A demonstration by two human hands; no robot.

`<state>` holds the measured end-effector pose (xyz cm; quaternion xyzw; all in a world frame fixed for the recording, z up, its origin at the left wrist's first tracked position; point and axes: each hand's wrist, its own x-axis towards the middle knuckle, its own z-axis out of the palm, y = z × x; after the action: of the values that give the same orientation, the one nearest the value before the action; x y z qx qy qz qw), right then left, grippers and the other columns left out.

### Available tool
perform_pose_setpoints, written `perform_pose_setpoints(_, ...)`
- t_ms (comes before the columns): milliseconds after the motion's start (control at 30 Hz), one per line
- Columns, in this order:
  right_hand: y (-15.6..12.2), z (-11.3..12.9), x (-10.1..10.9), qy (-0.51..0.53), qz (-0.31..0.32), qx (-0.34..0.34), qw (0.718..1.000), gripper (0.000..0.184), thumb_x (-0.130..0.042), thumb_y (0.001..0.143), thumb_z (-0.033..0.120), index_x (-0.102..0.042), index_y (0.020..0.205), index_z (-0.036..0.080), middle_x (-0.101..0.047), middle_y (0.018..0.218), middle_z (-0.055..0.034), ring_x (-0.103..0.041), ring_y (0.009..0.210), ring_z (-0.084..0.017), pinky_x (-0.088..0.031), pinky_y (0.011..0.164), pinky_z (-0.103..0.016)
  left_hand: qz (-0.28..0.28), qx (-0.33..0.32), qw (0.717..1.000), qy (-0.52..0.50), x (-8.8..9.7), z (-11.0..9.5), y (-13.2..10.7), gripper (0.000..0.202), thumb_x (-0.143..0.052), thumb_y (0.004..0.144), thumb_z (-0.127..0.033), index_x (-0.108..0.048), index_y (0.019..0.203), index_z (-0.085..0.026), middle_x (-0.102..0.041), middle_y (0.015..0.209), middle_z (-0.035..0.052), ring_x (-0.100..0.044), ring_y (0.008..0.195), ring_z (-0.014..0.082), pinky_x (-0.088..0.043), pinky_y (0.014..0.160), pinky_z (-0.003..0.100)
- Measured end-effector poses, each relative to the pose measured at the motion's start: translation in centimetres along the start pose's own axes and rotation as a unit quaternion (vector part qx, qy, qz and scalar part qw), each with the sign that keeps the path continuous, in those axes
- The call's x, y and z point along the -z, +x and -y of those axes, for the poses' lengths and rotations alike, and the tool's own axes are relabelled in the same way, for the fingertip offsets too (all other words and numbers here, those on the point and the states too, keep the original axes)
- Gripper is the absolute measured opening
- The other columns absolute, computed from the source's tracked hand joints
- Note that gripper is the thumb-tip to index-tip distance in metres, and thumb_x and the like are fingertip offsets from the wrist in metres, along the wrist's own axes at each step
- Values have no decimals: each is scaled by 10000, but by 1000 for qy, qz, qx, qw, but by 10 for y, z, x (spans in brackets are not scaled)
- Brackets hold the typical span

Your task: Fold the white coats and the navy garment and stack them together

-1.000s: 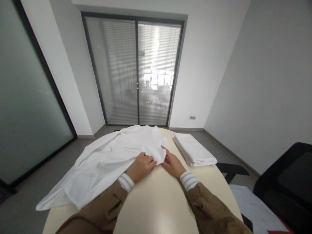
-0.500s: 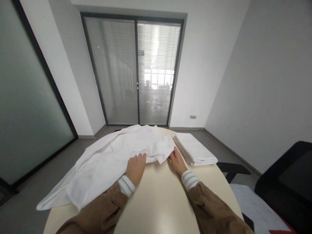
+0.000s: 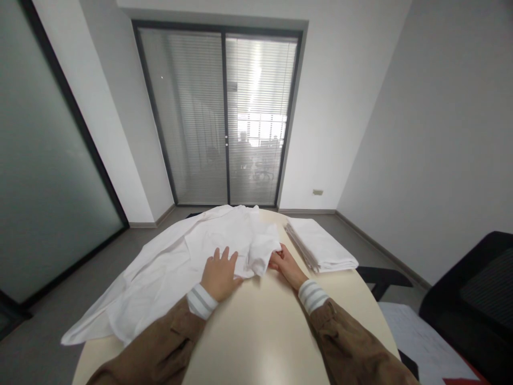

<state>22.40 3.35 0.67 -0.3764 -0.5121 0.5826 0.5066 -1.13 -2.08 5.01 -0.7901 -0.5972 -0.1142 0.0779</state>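
A white garment [image 3: 160, 272] lies spread and creased across the left and far parts of the round table, one end hanging past the left edge. My left hand [image 3: 219, 274] rests on its near side with the fingers spread. At the garment's right end, my right hand [image 3: 286, 264] pinches a sleeve-like corner between thumb and fingers; the fingertips are partly hidden by the cloth. To the right of that hand lies a neatly folded stack of white cloth [image 3: 323, 246], which the hand does not grip.
The cream tabletop [image 3: 256, 331] shows between my forearms. At right stands a black chair [image 3: 476, 289], its armrest beside the table edge, with printed papers [image 3: 425, 342] below. Glass panels with blinds [image 3: 200, 123] stand beyond the table.
My left hand has shifted slightly left and spread its fingers on the cloth. My right hand has drawn the garment's corner a little to the left, bunching it.
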Motion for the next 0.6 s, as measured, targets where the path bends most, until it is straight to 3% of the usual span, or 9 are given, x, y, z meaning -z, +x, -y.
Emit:
perform_pose_setpoints(67, 1, 0, 1, 5, -11, -5, 1000, 478, -731, 740, 387, -524, 1144, 239, -691, 989, -29, -681, 871, -193, -559, 836, -386, -12, 47, 999, -16, 11, 21, 10, 575, -618, 866, -541, -618, 1315, -181, -515, 1442, 220, -486, 1288, 465, -467, 942, 575)
perform_pose_setpoints(167, 2, -1, 1, 10, -16, -6, 1000, 445, -709, 738, 355, -527, 1126, 235, -685, 959, -17, -677, 861, -186, -557, 834, -378, -94, 139, 985, 39, 23, 58, 23, 502, -536, 915, -522, -706, 1166, -122, -413, 1517, 243, -365, 1384, 475, -376, 1051, 589)
perform_pose_setpoints(267, 3, -3, 2, 16, -16, -6, 1000, 426, -706, 757, 383, -522, 1111, 233, -677, 932, -14, -669, 819, -178, -562, 812, -372, -128, 230, 963, 63, 17, 90, 29, 494, -541, 911, -470, -680, 1213, -105, -364, 1544, 255, -310, 1415, 480, -311, 1089, 621)
perform_pose_setpoints(333, 3, -4, 3, 21, -14, -8, 1000, 419, -706, 774, 421, -525, 1100, 229, -679, 932, -22, -668, 805, -176, -564, 797, -363, -112, 272, 954, 63, 7, 104, 29, 496, -528, 913, -446, -665, 1224, -85, -381, 1535, 254, -303, 1420, 479, -270, 1115, 630)
perform_pose_setpoints(467, 4, -2, 4, 41, -7, -12, 999, 433, -707, 790, 471, -535, 1110, 234, -692, 973, -37, -676, 822, -186, -567, 776, -348, -98, 281, 952, 74, -9, 110, 27, 454, -479, 926, -314, -613, 1275, -56, -439, 1510, 210, -297, 1429, 458, -210, 1151, 640)
perform_pose_setpoints(600, 5, -1, 5, 71, 12, -9, 997, 461, -672, 825, 532, -528, 1171, 263, -684, 1089, -46, -678, 856, -192, -575, 775, -356, -162, 215, 960, 80, 2, 95, 30, 429, -395, 959, -244, -560, 1305, -52, -468, 1485, 201, -349, 1408, 405, -208, 1164, 620)
